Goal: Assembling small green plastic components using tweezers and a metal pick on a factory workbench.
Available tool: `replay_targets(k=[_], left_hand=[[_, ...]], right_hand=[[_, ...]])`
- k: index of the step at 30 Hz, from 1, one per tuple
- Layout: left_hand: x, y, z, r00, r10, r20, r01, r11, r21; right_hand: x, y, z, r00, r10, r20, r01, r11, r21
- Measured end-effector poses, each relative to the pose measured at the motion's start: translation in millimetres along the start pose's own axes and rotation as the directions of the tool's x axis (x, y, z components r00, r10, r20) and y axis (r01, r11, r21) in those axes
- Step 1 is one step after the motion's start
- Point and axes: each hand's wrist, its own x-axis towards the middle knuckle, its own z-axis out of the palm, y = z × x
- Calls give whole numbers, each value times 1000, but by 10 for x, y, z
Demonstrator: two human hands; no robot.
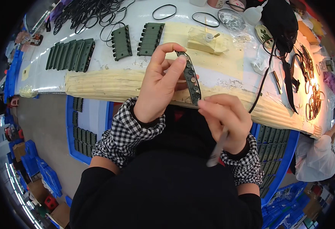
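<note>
My left hand (158,78) pinches the upper end of a narrow dark green part (193,78) between thumb and forefinger, above the table's front edge. Small round wheels line the part, and a black toothed band runs along its edges. My right hand (230,118) has thumb and forefinger pressed together at the part's lower end; whatever lies between those fingertips is too small to make out. A flat metal tool with a rounded end (216,152) is tucked in the right hand and points down toward me.
Groups of green wheeled parts (71,55) stand on the table (102,63), left of my hands. Black bands (87,15) pile up behind them. A yellowish block (205,41) holds a small pot. Blue trays (70,133) flank me below. Another person's white sleeve (318,162) shows at right.
</note>
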Motion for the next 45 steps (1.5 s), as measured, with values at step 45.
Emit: replay_targets(k=[45], left_hand=[[37,-84,-75,999,12,-42,-9,997,72]], right_hand=[[-128,-29,196,979,-189,76,203,889,-410]])
